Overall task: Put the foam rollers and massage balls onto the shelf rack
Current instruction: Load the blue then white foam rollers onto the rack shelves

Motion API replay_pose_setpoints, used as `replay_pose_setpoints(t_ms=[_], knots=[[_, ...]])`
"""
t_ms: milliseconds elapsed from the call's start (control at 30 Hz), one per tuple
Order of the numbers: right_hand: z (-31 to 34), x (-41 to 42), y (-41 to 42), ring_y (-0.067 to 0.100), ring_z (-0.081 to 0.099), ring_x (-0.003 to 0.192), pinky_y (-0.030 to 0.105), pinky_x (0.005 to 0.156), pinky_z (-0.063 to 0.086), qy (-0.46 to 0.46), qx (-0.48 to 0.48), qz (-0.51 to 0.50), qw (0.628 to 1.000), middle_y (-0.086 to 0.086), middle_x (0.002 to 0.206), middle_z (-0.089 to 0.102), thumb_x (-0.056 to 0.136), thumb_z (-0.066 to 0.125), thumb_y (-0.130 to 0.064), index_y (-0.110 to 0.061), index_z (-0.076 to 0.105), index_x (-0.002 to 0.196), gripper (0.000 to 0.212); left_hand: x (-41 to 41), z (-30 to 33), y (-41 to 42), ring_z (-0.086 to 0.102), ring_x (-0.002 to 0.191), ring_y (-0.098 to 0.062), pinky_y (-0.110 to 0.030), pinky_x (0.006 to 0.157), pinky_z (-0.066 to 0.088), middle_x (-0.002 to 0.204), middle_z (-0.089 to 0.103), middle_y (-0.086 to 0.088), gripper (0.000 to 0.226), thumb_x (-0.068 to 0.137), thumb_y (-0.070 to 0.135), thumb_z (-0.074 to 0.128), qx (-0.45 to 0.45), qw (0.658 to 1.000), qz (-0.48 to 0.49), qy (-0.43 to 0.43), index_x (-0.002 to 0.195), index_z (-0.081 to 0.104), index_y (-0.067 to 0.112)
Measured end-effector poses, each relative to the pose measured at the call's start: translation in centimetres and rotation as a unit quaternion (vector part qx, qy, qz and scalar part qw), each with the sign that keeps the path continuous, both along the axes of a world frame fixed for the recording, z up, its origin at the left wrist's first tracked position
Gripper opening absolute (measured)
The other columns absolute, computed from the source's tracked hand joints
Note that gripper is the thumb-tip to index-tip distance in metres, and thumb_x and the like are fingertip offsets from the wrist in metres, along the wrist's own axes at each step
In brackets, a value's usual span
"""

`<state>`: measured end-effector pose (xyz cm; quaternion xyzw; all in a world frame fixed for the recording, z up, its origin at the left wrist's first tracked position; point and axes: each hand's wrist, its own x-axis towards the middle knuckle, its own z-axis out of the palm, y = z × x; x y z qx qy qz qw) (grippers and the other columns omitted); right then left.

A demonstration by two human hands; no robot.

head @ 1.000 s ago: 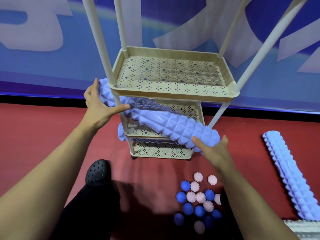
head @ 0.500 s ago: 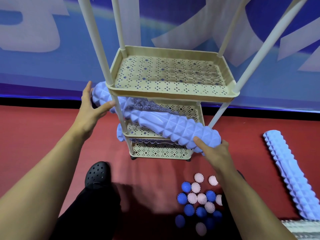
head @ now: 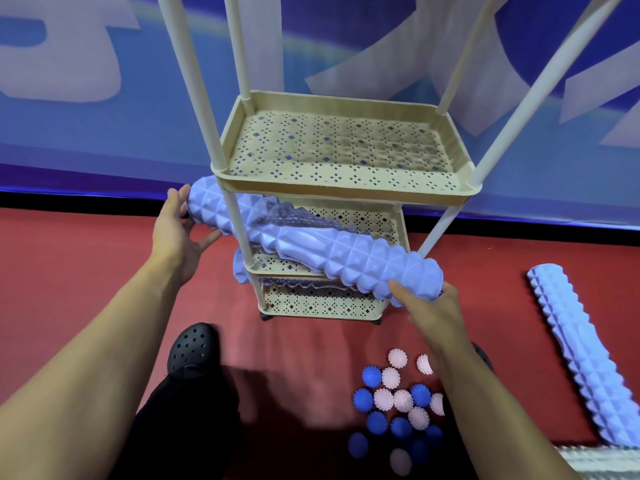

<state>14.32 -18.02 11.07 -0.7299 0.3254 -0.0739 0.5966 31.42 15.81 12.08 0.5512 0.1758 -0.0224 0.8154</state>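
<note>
Head view looks down on a red floor [head: 86, 289] that runs back to a blue banner wall [head: 104, 140], with a black strip where the two meet. A beige shelf rack [head: 346, 197] stands against that wall on small dark wheels, its perforated trays stacked between pale posts. The upper tray visible here is bare. A long lilac foam roller [head: 346, 252] lies slanted across the tray below it, passing behind the front left post; both ends overhang the tray's edges. Another roller [head: 242, 271] sits one tray lower, its end poking past the left post. A third roller [head: 581, 355] lies on the floor well to the right of the rack, with open red floor between them. The left hand [head: 180, 237] cups the slanted roller's far end, fingers straight along the end and thumb spread beneath, pressing rather than wrapping. The right hand [head: 426, 303] grips the near end from below, fingers curled round it. A black clog [head: 194, 348] stands just ahead of the rack's front. Blue and pink spiky massage balls [head: 398, 400] cluster on the floor beside the right forearm.
</note>
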Motion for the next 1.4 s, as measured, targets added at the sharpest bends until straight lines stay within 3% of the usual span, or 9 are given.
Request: replay_pose_setpoints(t_ms=[200,500,667,767,833,1033,1167,1300,1400], knots=[[-0.1,-0.2,0.4,0.006,0.066,0.069,0.016,0.056,0.049,-0.030,0.008,0.017,0.999,-0.006,0.085,0.075,0.075,0.085,-0.020,-0.017,0.073,0.100,0.028,0.7,0.5,0.4,0.057,0.131,-0.021,-0.050,0.095,0.056,0.133,0.067,-0.008,0.064,0.104,0.059,0.024,0.027,0.999,-0.017,-0.001,0.133,0.063,0.016],[-0.3,0.7,2.2,0.011,0.072,0.083,0.035,0.075,0.057,-0.065,0.032,0.060,0.996,-0.005,0.099,0.077,0.066,0.081,-0.035,-0.016,0.058,0.130,0.071,3.7,3.7,2.0,0.063,0.124,-0.018,-0.051,0.099,0.054,0.118,0.072,-0.002,0.061,0.104,0.057,0.030,0.077,0.996,-0.037,-0.024,0.133,0.062,0.015],[0.2,2.1,2.5,0.015,0.066,0.111,0.045,0.102,0.053,-0.041,0.041,0.044,0.997,-0.055,0.118,0.046,0.074,0.087,-0.032,-0.009,0.033,0.148,0.094,3.3,3.5,4.3,0.064,0.120,-0.022,-0.050,0.094,0.056,0.119,0.072,-0.005,0.055,0.105,0.052,0.034,0.067,0.997,-0.002,-0.027,0.129,0.065,0.013],[1.1,3.7,1.2,0.016,0.067,0.116,0.044,0.101,0.055,-0.013,0.060,0.026,0.998,-0.014,0.155,0.034,0.058,0.088,-0.046,-0.007,0.046,0.139,0.099,2.0,3.0,4.6,0.064,0.117,-0.020,-0.050,0.095,0.056,0.113,0.073,-0.002,0.044,0.106,0.049,0.035,0.046,0.998,0.019,-0.030,0.108,0.069,0.020],[1.9,5.1,0.1,0.026,0.072,0.107,0.045,0.096,0.058,-0.003,0.119,0.012,0.993,0.013,0.134,0.061,0.070,0.090,-0.019,-0.012,0.037,0.138,0.086,1.3,2.8,4.6,0.061,0.124,-0.020,-0.051,0.095,0.056,0.130,0.067,-0.008,0.042,0.106,0.048,0.036,0.035,0.998,0.033,-0.033,0.103,0.069,0.022],[4.6,6.9,-4.1,0.035,0.070,0.097,0.024,0.063,0.062,0.106,0.260,0.096,0.955,0.026,0.108,0.066,0.088,0.071,0.003,0.009,0.066,0.115,0.028,0.1,2.3,4.7,0.064,0.113,-0.018,-0.050,0.094,0.056,0.118,0.070,-0.004,0.045,0.107,0.047,0.034,0.027,0.998,0.043,-0.040,0.106,0.069,0.020],[5.5,6.9,-5.6,0.034,0.071,0.091,0.033,0.086,0.060,0.150,0.277,0.153,0.937,0.022,0.092,0.072,0.084,0.071,0.004,-0.003,0.078,0.068,0.018,-0.2,2.7,4.4,0.064,0.110,-0.017,-0.049,0.094,0.056,0.103,0.072,0.002,0.043,0.107,0.046,0.035,0.035,0.998,0.037,-0.037,0.098,0.069,0.022],[6.3,6.4,-5.7,0.025,0.074,0.077,0.037,0.075,0.059,0.136,0.225,0.203,0.943,0.009,0.083,0.076,0.080,0.074,0.002,-0.005,0.068,0.093,0.016,-0.4,2.9,4.0,0.065,0.115,-0.017,-0.048,0.093,0.057,0.109,0.071,0.001,0.041,0.106,0.047,0.036,0.021,0.998,0.036,-0.044,0.097,0.067,0.021],[5.6,6.6,-6.0,0.032,0.073,0.099,0.054,0.087,0.056,0.069,0.222,0.203,0.951,0.007,0.114,0.076,0.080,0.075,0.002,-0.017,0.060,0.129,0.055,-0.7,2.9,3.0,0.064,0.123,-0.018,-0.047,0.095,0.056,0.125,0.069,-0.004,0.038,0.106,0.047,0.039,0.001,0.999,0.028,-0.046,0.103,0.064,0.020]])
